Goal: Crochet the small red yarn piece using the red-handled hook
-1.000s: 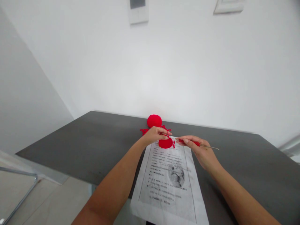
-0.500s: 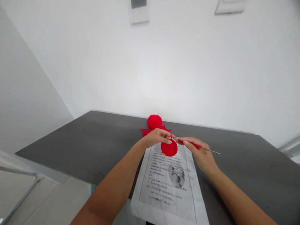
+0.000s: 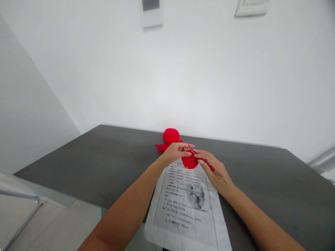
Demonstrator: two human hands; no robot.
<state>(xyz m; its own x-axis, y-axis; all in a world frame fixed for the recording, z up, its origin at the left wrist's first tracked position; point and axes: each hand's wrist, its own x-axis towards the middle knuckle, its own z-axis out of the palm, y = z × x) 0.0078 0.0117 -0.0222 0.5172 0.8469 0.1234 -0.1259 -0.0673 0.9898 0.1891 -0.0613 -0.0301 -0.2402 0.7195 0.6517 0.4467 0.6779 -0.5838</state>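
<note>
A rounded red crochet piece (image 3: 190, 162) is pinched between the thumb and fingers of my left hand (image 3: 175, 153). A strand of red yarn runs up over that hand's index finger. My right hand (image 3: 215, 170) is closed around a crochet hook (image 3: 210, 168) with a red grip and thin metal ends. The hook's front tip meets the upper edge of the piece, while its back end points down to the right. A small yellow marker (image 3: 185, 167) hangs at the lower edge of the piece. My fingers hide part of the stitches.
Behind my left hand, a red yarn ball (image 3: 171, 136) and loose red yarn (image 3: 160, 147) lie near the wall. A printed paper sheet (image 3: 183, 216) lies beneath my hands on the dark table (image 3: 125, 157). A white wall (image 3: 167, 76) rises directly behind.
My right hand has moved left and the hook now slants more steeply, its back end lower. The crochet piece has tilted, and the fingers of both hands are closer together.
</note>
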